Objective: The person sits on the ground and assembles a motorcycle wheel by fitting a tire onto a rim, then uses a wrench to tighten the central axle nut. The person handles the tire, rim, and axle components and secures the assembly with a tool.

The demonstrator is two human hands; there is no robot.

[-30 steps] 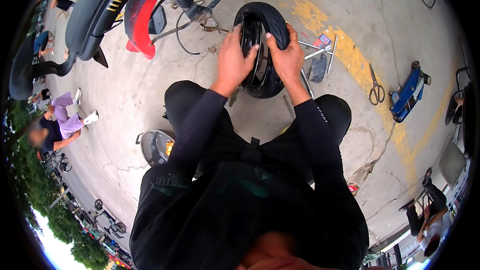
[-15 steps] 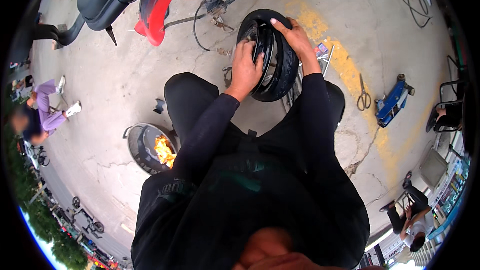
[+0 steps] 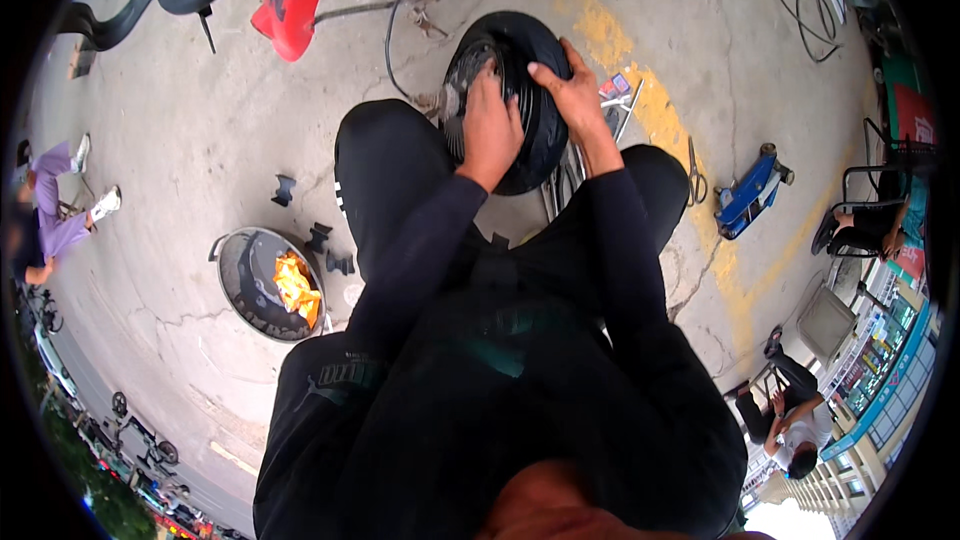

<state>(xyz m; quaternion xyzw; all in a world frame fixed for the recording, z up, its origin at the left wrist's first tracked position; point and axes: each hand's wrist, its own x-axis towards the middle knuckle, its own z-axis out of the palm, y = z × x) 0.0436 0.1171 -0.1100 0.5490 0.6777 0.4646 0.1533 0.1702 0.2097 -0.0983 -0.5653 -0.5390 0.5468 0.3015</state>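
Item: black tyre (image 3: pixel 543 125) and wheel rim (image 3: pixel 468 68), which I saw at the knees (image 3: pixel 385 140), apart from the red-fendered scooter (image 3: pixel 295 5). Right hand (image 3: pixel 577 105): grasped the tyre's outer edge. Left hand (image 3: pixel 491 130): bent at the rim, grip indeterminable. Rim appeared inserted; I couldn't confirm full seating.
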